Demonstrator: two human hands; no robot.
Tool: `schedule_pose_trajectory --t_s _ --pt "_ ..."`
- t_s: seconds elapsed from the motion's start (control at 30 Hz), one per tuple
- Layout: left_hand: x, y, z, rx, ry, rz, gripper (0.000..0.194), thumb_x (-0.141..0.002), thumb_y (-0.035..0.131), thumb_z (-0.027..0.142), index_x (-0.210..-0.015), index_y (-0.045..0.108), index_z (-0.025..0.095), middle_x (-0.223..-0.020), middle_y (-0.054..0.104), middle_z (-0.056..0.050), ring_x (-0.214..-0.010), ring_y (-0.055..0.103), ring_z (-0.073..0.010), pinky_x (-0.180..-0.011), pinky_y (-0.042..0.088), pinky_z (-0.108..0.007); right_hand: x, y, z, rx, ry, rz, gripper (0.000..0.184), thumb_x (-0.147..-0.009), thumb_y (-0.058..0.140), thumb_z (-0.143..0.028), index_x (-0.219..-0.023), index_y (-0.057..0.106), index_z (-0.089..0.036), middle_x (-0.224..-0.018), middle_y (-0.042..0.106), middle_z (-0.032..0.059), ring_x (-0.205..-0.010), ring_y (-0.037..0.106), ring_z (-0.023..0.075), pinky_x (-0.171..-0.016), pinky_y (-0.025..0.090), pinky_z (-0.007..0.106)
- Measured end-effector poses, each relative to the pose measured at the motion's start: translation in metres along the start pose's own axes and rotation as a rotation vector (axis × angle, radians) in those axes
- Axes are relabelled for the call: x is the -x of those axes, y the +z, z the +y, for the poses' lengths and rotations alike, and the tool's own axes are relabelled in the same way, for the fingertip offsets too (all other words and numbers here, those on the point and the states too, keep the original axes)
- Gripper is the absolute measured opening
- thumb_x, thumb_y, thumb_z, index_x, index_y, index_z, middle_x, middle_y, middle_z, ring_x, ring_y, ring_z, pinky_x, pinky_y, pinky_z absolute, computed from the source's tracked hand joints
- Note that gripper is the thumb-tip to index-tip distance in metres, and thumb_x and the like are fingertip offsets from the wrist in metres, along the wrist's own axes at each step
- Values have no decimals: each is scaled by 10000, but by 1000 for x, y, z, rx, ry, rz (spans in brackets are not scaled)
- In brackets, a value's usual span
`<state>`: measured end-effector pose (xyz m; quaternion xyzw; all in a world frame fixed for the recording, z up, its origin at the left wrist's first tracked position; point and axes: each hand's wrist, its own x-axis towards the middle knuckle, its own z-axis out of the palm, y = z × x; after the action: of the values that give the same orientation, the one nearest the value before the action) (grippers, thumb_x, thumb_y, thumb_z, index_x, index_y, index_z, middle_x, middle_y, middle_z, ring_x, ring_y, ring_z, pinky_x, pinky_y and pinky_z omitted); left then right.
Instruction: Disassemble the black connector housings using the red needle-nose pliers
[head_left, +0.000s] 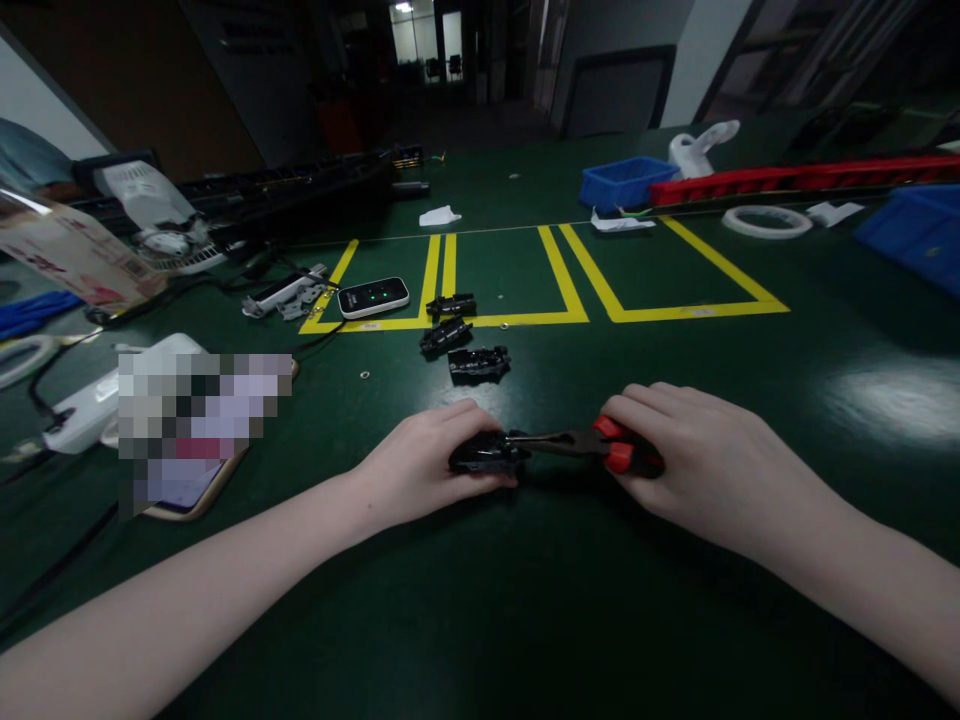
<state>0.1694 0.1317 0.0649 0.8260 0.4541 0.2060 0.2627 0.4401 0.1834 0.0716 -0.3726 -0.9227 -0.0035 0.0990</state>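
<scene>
The left hand (442, 455) pinches a small black part (486, 455) over the green tabletop (480, 600). The right hand (682, 460) has its fingers wrapped round the red grips of the pliers (562, 441), and their tips touch that part. Just past them lie three more black pieces (478, 365), close together. Toward the tabletop's far edge, right of the middle, is a small blue bin (628, 183). A bigger blue tub (919, 235) sits farther right. I cannot tell what is inside either one.
</scene>
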Motion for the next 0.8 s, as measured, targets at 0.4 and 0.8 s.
schedule_pose_trajectory --t_s 0.4,0.8 --pt "-3 0 3 -60 -58 -70 316 -921 680 432 -1054 638 149 -976 686 -50 -856 639 -198 -703 478 -299 -2 -3 -6 72 5 -8 193 -681 608 -205 -874 611 -202 -836 658 90 -681 598 241 -566 498 374" --pt "-5 4 -3 -72 -62 -66 270 -927 680 404 -1041 627 165 -946 670 -32 -836 627 -197 -690 444 -293 -5 -4 -2 24 27 -51 176 -675 639 -203 -851 619 -200 -798 651 67 -665 613 229 -547 515 367"
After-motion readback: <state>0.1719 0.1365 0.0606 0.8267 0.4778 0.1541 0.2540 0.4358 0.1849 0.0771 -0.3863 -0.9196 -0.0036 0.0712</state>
